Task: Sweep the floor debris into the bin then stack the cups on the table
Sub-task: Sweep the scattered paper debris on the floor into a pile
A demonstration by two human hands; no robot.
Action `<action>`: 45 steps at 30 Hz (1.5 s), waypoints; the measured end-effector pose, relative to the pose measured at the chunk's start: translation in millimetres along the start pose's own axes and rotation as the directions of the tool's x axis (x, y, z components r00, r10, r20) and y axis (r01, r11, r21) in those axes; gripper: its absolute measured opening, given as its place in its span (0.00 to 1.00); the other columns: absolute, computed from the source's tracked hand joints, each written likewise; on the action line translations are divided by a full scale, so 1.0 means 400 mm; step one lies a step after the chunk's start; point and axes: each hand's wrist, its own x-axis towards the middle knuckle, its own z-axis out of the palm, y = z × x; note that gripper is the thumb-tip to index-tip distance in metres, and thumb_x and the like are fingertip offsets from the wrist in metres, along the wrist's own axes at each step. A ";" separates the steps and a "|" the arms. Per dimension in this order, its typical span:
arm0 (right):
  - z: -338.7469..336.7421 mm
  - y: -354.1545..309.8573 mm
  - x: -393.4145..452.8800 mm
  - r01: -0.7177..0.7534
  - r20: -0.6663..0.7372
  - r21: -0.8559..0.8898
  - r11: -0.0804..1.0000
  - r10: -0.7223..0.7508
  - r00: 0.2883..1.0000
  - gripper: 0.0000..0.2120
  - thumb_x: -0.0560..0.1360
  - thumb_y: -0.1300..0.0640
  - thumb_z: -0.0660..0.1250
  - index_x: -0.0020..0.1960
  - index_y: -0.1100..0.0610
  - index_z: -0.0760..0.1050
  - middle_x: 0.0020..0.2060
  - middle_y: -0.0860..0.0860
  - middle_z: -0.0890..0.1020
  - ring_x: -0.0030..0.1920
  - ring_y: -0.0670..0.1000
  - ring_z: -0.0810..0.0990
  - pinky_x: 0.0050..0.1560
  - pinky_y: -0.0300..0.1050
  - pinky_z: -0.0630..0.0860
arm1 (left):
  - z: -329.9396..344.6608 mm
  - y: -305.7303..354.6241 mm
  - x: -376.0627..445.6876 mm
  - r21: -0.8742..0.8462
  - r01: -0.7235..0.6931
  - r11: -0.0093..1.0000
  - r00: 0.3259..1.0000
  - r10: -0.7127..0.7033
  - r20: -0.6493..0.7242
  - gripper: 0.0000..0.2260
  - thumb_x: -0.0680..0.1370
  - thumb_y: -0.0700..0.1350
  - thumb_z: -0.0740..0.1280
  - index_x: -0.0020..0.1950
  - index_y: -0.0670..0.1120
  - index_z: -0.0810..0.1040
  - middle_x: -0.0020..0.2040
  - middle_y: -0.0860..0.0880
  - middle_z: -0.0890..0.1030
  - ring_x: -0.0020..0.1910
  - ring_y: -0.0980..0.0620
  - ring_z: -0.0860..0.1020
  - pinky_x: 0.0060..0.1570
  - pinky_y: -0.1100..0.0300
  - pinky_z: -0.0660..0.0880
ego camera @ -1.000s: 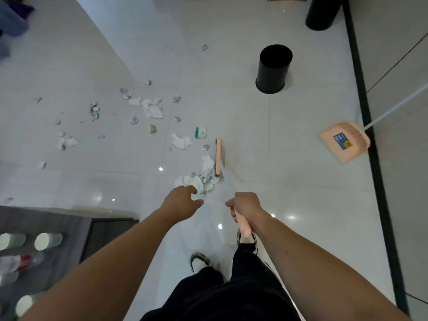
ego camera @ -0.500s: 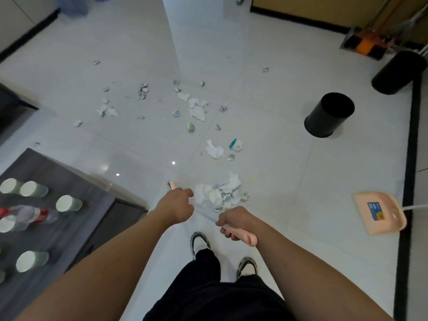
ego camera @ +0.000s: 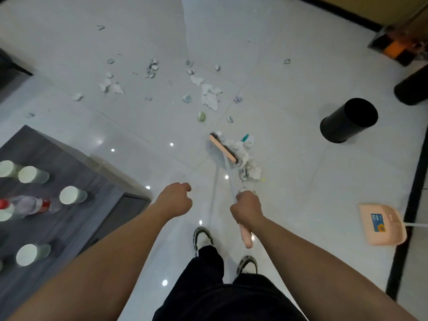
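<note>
My right hand (ego camera: 246, 208) grips the pink handle of a broom (ego camera: 223, 150), whose head rests on the floor against a pile of crumpled paper debris (ego camera: 246, 158). More scraps (ego camera: 209, 96) lie scattered farther out on the white tiles. My left hand (ego camera: 176, 199) hovers to the left of the broom shaft with curled fingers, holding nothing. A black bin (ego camera: 348, 120) stands to the right of the pile. Several pale green cups (ego camera: 73, 195) stand on the dark grey table (ego camera: 76, 228) at the left.
A peach dustpan (ego camera: 382, 224) lies on the floor at the right near the black skirting. A plastic bottle (ego camera: 27, 206) with a red label lies among the cups. Another dark bin (ego camera: 414, 86) and an orange broom set (ego camera: 398, 46) are at the far right.
The broom head swung from by my left hand out to the right, against the debris pile. My view shifted, so the table and dustpan sit lower in frame.
</note>
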 end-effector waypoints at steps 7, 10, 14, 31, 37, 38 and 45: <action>-0.074 -0.027 0.053 -0.104 -0.119 0.258 0.961 0.138 0.983 0.09 0.70 0.66 0.63 0.49 0.65 0.76 0.48 0.62 0.83 0.45 0.63 0.84 0.45 0.51 0.81 | -0.035 0.077 0.076 0.007 -0.075 0.997 0.997 0.075 -0.005 0.21 0.77 0.44 0.61 0.71 0.49 0.70 0.67 0.46 0.73 0.65 0.47 0.70 0.62 0.57 0.67; -0.077 0.005 0.057 -0.235 -0.109 0.396 0.887 0.300 0.948 0.11 0.71 0.64 0.63 0.52 0.65 0.76 0.47 0.61 0.82 0.47 0.62 0.84 0.45 0.49 0.80 | -0.048 0.104 0.104 0.008 -0.112 0.994 0.993 0.112 -0.031 0.20 0.77 0.45 0.61 0.70 0.50 0.71 0.64 0.47 0.74 0.63 0.48 0.72 0.57 0.59 0.67; -0.071 0.057 0.051 -0.358 -0.007 0.595 0.719 0.450 0.893 0.03 0.73 0.64 0.64 0.44 0.65 0.75 0.39 0.61 0.82 0.46 0.62 0.84 0.37 0.47 0.76 | -0.039 0.114 0.125 0.025 -0.128 0.992 0.992 0.128 -0.015 0.19 0.77 0.45 0.61 0.69 0.49 0.72 0.63 0.47 0.75 0.62 0.48 0.73 0.53 0.62 0.66; -0.104 0.041 0.056 -0.363 0.288 0.889 0.279 0.277 0.917 0.03 0.76 0.69 0.67 0.44 0.65 0.75 0.29 0.55 0.73 0.24 0.48 0.69 0.20 0.36 0.68 | -0.002 0.128 0.136 0.042 -0.151 0.988 0.987 0.149 0.054 0.20 0.76 0.45 0.62 0.69 0.49 0.72 0.65 0.46 0.75 0.63 0.48 0.72 0.56 0.60 0.67; -0.116 0.014 0.099 -0.296 0.135 0.887 0.354 0.414 0.900 0.04 0.72 0.71 0.68 0.39 0.64 0.76 0.23 0.54 0.74 0.18 0.49 0.70 0.23 0.37 0.69 | -0.042 0.156 0.160 0.050 -0.153 0.987 0.988 0.153 0.001 0.20 0.77 0.44 0.62 0.69 0.49 0.72 0.65 0.46 0.75 0.64 0.48 0.71 0.56 0.60 0.67; -0.122 0.022 0.107 -0.297 0.112 0.875 0.381 0.439 0.892 0.05 0.71 0.71 0.68 0.38 0.64 0.75 0.24 0.55 0.74 0.18 0.50 0.71 0.24 0.38 0.70 | -0.048 0.160 0.166 0.049 -0.149 0.988 0.989 0.150 -0.004 0.20 0.77 0.44 0.61 0.69 0.49 0.72 0.65 0.46 0.74 0.64 0.48 0.71 0.56 0.60 0.67; -0.188 0.072 0.224 -0.357 0.062 0.755 0.550 0.482 0.874 0.08 0.72 0.69 0.68 0.50 0.71 0.76 0.43 0.64 0.81 0.41 0.60 0.81 0.39 0.51 0.79 | -0.074 0.205 0.226 0.029 -0.100 0.995 0.995 0.100 0.004 0.20 0.77 0.45 0.62 0.69 0.48 0.72 0.65 0.45 0.74 0.65 0.47 0.71 0.61 0.57 0.67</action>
